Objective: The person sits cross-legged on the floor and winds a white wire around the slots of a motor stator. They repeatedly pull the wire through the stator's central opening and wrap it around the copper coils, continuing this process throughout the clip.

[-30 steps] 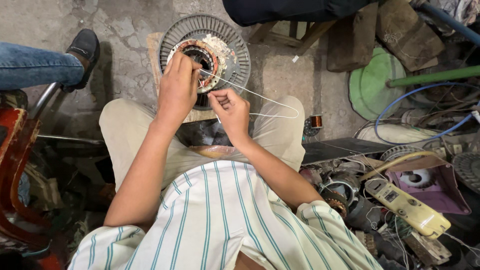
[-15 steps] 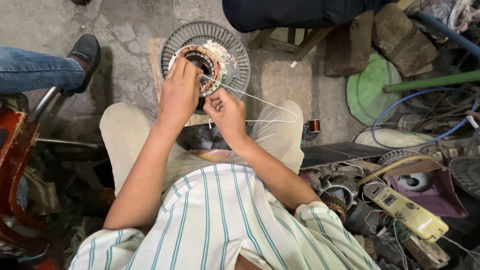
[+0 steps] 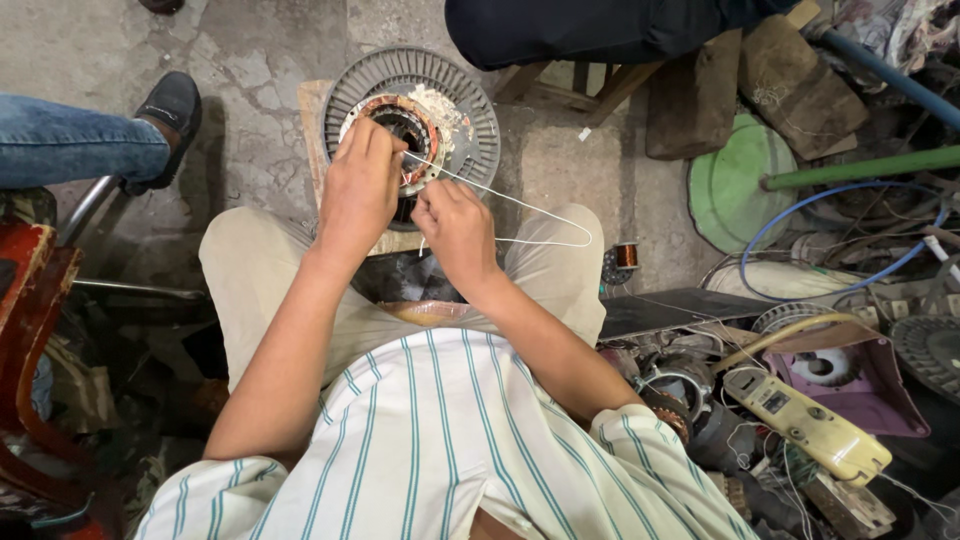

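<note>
A round grey finned motor stator (image 3: 470, 115) with copper windings rests on a wooden block between my knees. My left hand (image 3: 358, 195) lies over its left side, fingers pressed on the copper winding ring (image 3: 418, 120). My right hand (image 3: 455, 232) pinches a white cord (image 3: 540, 212) that runs from the winding and loops out to the right over my knee. Both hands are close together just below the stator's centre.
Another person's jeans leg and black shoe (image 3: 170, 105) are at the left; someone in dark clothes (image 3: 580, 30) sits beyond the stator. A yellow meter (image 3: 800, 425), a purple housing (image 3: 850, 370), a small copper wire spool (image 3: 625, 257), motor parts and cables crowd the right. A red frame (image 3: 30, 320) stands left.
My right hand has moved in toward the stator, so the loop of white cord now reaches farther to the right. My left hand stays on the winding.
</note>
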